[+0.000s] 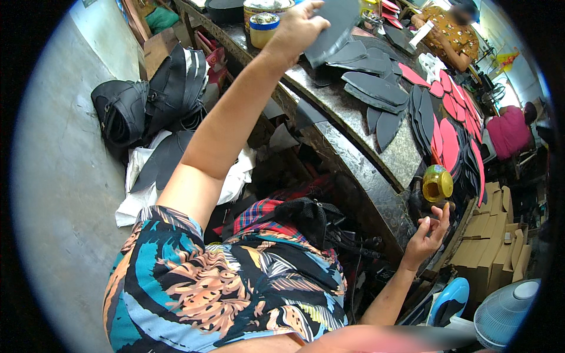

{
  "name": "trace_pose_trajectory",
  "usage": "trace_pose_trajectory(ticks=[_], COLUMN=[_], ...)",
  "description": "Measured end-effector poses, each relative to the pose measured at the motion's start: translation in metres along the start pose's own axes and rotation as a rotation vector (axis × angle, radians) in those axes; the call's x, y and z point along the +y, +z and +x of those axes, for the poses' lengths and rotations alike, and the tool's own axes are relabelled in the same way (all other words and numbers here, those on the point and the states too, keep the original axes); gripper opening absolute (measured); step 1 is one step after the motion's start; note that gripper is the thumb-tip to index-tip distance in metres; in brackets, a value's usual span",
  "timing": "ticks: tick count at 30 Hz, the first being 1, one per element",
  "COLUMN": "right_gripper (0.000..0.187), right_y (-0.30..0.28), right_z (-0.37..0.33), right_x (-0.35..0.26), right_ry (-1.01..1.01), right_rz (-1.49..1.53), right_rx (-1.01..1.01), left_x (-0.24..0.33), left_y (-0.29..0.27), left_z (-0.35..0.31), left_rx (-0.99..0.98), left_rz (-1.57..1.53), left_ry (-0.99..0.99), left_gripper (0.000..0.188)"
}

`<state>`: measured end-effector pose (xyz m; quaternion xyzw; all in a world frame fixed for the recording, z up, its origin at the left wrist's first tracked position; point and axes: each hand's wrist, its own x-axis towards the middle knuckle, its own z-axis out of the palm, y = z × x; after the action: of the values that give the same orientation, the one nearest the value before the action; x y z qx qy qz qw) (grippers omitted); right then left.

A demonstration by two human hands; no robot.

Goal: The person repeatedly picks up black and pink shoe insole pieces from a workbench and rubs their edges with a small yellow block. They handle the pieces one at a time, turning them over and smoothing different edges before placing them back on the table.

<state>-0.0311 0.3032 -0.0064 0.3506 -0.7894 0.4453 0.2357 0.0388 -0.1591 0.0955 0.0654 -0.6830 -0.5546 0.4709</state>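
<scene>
My left hand (pixel 297 30) is raised over the far end of the workbench, thumb and fingers closed on a dark grey shoe sole piece (pixel 334 34). The piece is flat and tilted up; part of its edge is hidden by my fingers. At the near right end of the bench, my right hand (pixel 425 238) is lifted with its fingers apart and loosely bent, holding nothing that I can see. Just above its fingertips is a yellow jar (pixel 437 183), tipped so that its mouth shows. Dark sole pieces (pixel 375 91) lie overlapped on the bench between my hands.
Red sole pieces (pixel 450 144) spread along the bench's right side. Cans and a blue-lidded jar (pixel 263 30) stand at its far left. Black shoe uppers (pixel 147 94) are piled left. Cardboard boxes (pixel 485 235) and a fan (pixel 507 315) are right. Another person (pixel 450 35) sits across the bench.
</scene>
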Motion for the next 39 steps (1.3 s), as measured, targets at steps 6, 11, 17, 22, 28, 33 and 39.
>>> trace_pose_trajectory(ticks=[6,11,17,22,28,33,39], right_gripper=[0.058,0.058,0.054,0.042,0.04,0.052,0.067], right_y=[0.003,0.003,0.003,-0.009,-0.05,-0.028,-0.004], right_z=[0.002,0.003,0.003,0.022,0.071,0.097,0.105], right_x=[0.001,0.002,-0.002,-0.012,-0.042,-0.051,-0.05], right_ry=[0.015,-0.003,-0.029,-0.144,0.143,0.172,0.288], right_rz=[0.022,0.04,-0.042,-0.126,-0.503,-0.8,-0.889], right_rx=[0.003,0.003,-0.007,-0.03,-0.463,-0.733,-0.899], left_x=[-0.006,-0.03,-0.068,-0.054,-0.044,-0.064,-0.072], left_y=[0.011,0.058,0.087,0.103,0.107,0.107,0.106], left_z=[0.017,0.04,0.057,-0.013,-0.103,-0.108,-0.105], left_rx=[-0.331,-0.578,-0.536,-0.196,-0.182,-0.111,-0.079], left_rz=[0.154,0.189,0.939,0.864,0.81,0.714,0.746], left_ry=[-0.333,-0.176,0.229,0.618,0.923,0.785,0.719], left_gripper=[0.052,0.044,0.052,0.046,0.036,0.041,0.038])
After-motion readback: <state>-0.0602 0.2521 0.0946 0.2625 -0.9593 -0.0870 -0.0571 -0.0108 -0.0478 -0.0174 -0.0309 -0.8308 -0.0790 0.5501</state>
